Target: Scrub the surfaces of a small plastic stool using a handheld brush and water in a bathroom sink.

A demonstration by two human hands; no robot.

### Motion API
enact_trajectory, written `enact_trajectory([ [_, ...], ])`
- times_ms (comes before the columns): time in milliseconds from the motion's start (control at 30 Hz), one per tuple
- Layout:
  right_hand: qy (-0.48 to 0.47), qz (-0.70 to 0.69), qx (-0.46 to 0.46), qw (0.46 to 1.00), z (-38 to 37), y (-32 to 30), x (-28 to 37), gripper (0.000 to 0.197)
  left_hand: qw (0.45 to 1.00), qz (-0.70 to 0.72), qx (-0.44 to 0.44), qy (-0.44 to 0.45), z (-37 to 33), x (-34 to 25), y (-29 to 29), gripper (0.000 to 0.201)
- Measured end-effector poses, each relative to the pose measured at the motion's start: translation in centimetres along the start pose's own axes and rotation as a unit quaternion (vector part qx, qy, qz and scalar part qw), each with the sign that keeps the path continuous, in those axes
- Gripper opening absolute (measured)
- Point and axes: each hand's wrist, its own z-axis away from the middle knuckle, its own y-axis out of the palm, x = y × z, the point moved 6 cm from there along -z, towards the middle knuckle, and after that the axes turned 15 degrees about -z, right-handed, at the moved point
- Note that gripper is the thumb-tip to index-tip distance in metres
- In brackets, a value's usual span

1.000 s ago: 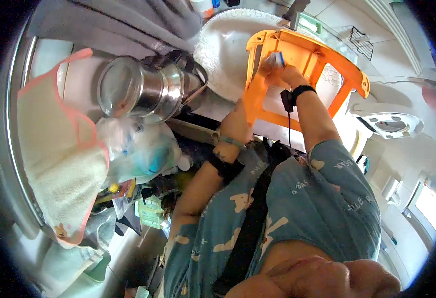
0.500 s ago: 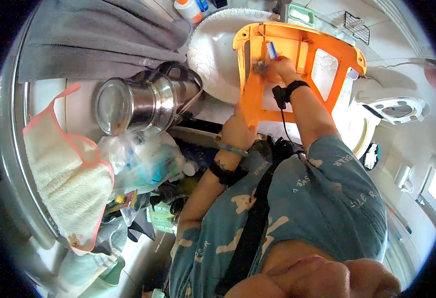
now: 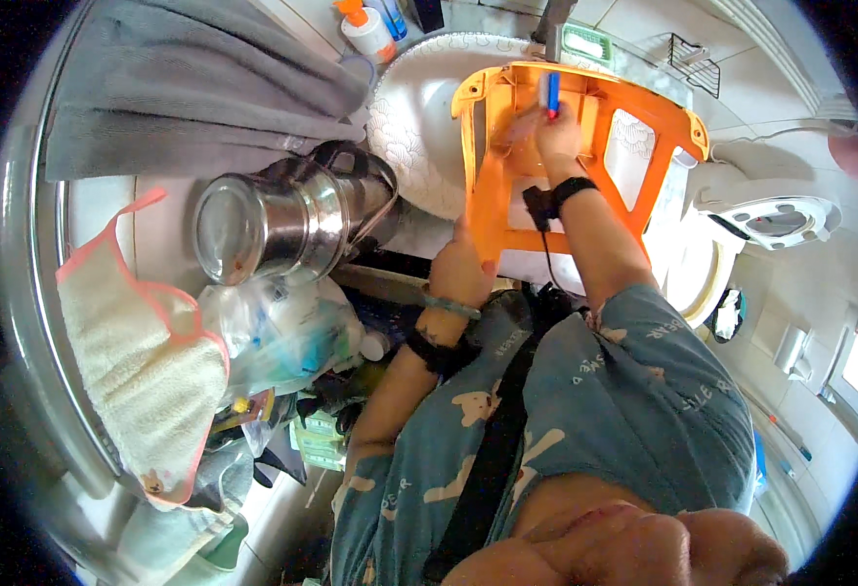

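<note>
An orange plastic frame (image 3: 617, 216) with cut-out openings, much like part of a stool, lies tilted over the white washbasin (image 3: 417, 117). My left hand (image 3: 460, 273) is closed on its near left edge, with the thumb up along the side. Over the inner face of the frame, my right hand (image 3: 558, 140) grips a small blue-and-white brush (image 3: 549, 92). The brush points away from me, close to the far rim. Its bristles are hard to make out here. A black band with a dangling cable is on my right wrist.
A steel jug (image 3: 282, 217) lies on its side left of the basin, beside a clear plastic bag (image 3: 292, 327). A grey towel (image 3: 204, 88) and a cream cloth (image 3: 146, 361) hang at left. The tap (image 3: 552, 27) and a pump bottle (image 3: 366, 33) stand behind. A toilet (image 3: 707, 269) is at right.
My right hand has turned and shifted slightly with the brush, which now stands more upright near the far rim. My left hand keeps its hold. The whole view has shifted a little.
</note>
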Motion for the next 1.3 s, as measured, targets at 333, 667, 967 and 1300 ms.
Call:
enact_trajectory([
  [333, -0.198, -0.096, 0.033, 0.975, -8.8, 2.4, -1.0, 0.027, 1.000, 0.023, -0.011, -0.008, -0.6, -0.4, 0.6, 0.065],
  [667, -0.108, 0.260, -0.013, 0.959, -9.8, 0.3, -4.0, 0.033, 0.999, 0.047, 0.013, 0.001, -1.2, 0.4, 1.1, 0.068],
  [967, -0.259, 0.067, -0.101, 0.958, -10.2, 0.0, -5.5, 0.037, 1.000, 0.022, 0.008, 0.002, -0.9, -0.6, 1.1, 0.071],
  [1300, -0.138, 0.196, 0.326, 0.915, -5.9, 1.5, -3.2, 0.033, 0.980, 0.179, -0.081, -0.009, 0.4, -1.5, -3.9, 0.068],
])
